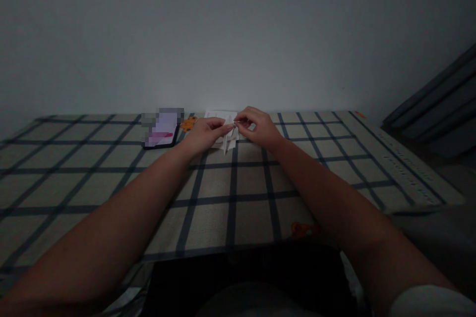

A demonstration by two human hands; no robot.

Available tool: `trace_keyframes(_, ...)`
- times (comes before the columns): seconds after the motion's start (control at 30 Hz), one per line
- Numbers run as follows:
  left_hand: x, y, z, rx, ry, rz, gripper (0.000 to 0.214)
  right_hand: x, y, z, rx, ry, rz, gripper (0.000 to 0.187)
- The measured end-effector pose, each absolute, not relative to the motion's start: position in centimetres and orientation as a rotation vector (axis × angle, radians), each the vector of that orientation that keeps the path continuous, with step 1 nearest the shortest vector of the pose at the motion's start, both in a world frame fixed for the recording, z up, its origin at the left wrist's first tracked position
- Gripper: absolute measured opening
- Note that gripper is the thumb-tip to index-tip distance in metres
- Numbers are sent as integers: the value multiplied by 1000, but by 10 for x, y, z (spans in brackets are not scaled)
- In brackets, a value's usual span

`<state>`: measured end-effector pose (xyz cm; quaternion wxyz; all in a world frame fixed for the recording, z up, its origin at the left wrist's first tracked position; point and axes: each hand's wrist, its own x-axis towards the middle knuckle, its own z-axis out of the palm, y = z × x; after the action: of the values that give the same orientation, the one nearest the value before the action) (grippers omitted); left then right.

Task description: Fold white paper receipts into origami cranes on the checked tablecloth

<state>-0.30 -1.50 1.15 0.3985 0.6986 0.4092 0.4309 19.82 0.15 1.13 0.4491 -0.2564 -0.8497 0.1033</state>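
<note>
White folded paper [225,144] is held over the checked tabletop [213,183]: the left hand [207,134] has a narrow grip on it, the right hand [257,125] pinches its side. Light pressure should keep it uncrumpled.

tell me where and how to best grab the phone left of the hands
Grip the phone by its two long edges near the lower end, probably best from the near side: it is a slim slab, that end lies nearest, and an edge grip keeps off the visible screen. Whether it leans is unclear.
</note>
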Motion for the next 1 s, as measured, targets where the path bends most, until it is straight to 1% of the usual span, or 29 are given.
trace_keyframes(0.3, 3, -21, 11, 1706, 1036, 1224, 32, 196, 2, 11, -643, -2030, 246, 11)
trace_keyframes(0.63, 4, -27, 18, 1919, 1136, 1338, 30, 196, 0, 13, -531, -2027, 210, 12)
trace_keyframes(1.0, 6, -20, 8, 2151, 1069, 1511, 32, 193, 4, 12, -456, -2019, 114, 7)
